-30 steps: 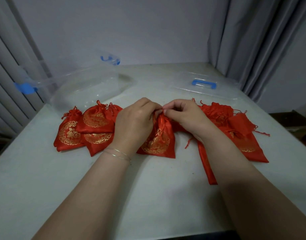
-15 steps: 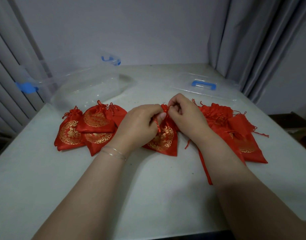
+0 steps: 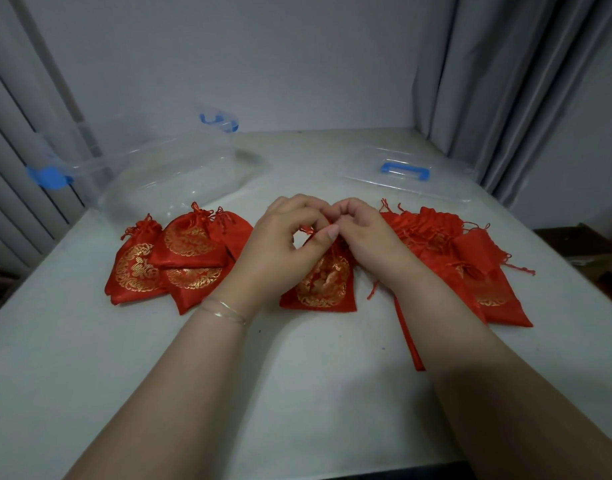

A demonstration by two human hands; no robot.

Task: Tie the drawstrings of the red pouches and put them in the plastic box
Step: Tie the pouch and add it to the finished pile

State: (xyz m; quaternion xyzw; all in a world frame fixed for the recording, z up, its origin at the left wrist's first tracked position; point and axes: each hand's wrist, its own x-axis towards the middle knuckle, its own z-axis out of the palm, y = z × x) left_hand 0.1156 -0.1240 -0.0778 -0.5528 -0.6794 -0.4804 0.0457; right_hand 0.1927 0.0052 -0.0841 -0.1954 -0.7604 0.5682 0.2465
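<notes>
**Tying the knot on the middle pouch**

Both hands meet over the neck of the middle pouch (image 3: 323,282), which lies flat on the table (image 3: 297,393) with its gold pattern facing up. The left hand (image 3: 280,244) has its fingers curled and pinches a red drawstring (image 3: 308,231) between thumb and forefinger. The right hand (image 3: 363,233) is curled in close too, its fingertips at the same cord, though exactly which strand it holds is hidden.

To do this step well, I judge it best to keep the neck gathered tight while the knot is drawn down, so the opening does not loosen again. Pull the two ends evenly, sideways and apart, not upward, or the light pouch will lift off the table.

A group of closed pouches (image 3: 173,258) lies to the left. A looser pile (image 3: 471,265) waits on the right. The plastic box (image 3: 152,174) stands at the far left, open, with no pouch visible in it; its lid (image 3: 405,171) rests at the far right.
</notes>
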